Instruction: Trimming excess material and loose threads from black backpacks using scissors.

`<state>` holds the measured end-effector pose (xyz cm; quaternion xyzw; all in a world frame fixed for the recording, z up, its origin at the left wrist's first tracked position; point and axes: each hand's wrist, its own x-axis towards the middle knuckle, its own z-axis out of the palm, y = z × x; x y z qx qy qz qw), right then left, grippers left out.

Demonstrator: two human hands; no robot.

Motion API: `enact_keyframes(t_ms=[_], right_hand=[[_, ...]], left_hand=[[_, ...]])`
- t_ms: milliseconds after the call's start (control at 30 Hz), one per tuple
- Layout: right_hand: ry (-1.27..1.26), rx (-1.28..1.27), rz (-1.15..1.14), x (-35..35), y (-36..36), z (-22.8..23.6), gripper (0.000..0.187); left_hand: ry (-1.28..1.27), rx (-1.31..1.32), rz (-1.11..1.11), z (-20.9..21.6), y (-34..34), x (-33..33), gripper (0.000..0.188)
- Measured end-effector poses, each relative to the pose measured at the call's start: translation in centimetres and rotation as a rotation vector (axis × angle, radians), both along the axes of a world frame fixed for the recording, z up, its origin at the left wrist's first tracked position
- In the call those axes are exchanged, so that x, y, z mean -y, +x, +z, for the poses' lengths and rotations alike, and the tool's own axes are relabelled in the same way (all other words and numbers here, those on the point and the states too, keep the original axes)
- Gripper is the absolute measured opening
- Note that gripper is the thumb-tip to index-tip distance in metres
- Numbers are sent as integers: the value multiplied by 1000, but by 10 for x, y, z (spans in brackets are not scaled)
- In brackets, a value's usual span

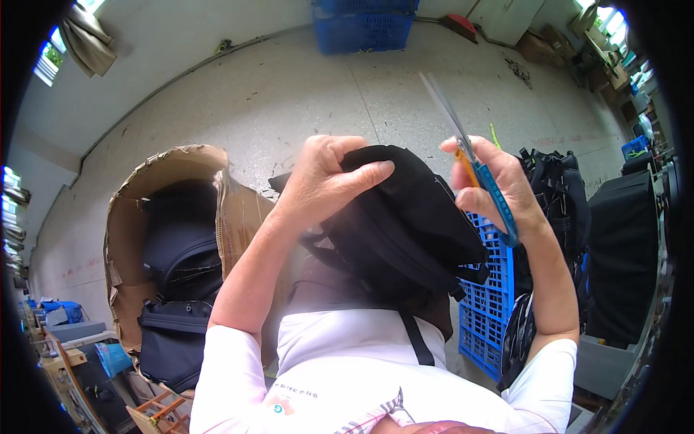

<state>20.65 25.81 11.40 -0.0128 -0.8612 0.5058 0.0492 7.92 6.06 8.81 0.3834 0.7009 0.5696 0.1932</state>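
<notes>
Bag (405,224) of black cloth, with seams and webbing, lies in front of the person at lap height, its upper edge raised toward the far side of the room. The left grip (329,173) is closed on that upper edge, the thumb flat on top of the cloth and the other fingers bent around behind it. A black strap (416,336) trails from the bag onto the white shirt (354,387). Just right of the bag, the right grip (499,184) is closed around scissors (495,199) with blue and orange handles; their blades point up and away, clear of the cloth, and are too blurred to tell whether they are fully together. On the person's left, a cardboard box (242,217) with a ragged rim holds more dark bags (181,249). On the right, near the knee, is a blue crate (486,318) of open lattice, with a heap of black straps and bags (557,206) beside it. Farther off, across the pale floor (289,94) with its scattered dark scraps, are blue crates (365,32) and a red dustpan (457,27).
</notes>
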Motion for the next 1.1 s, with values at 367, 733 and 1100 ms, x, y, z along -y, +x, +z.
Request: enact_keyframes(t_ms=[367,733,1100], right_hand=[[279,-182,-79,-14,9,-3,67],[518,-204,70,-21,23,-20,62],[593,-270,34,-19,24,-29,48]], left_hand=[[126,40,13,-11,-4,-5,30],[99,138,32,-14,-9,4,10],[132,116,72,-20,-9,1,28]])
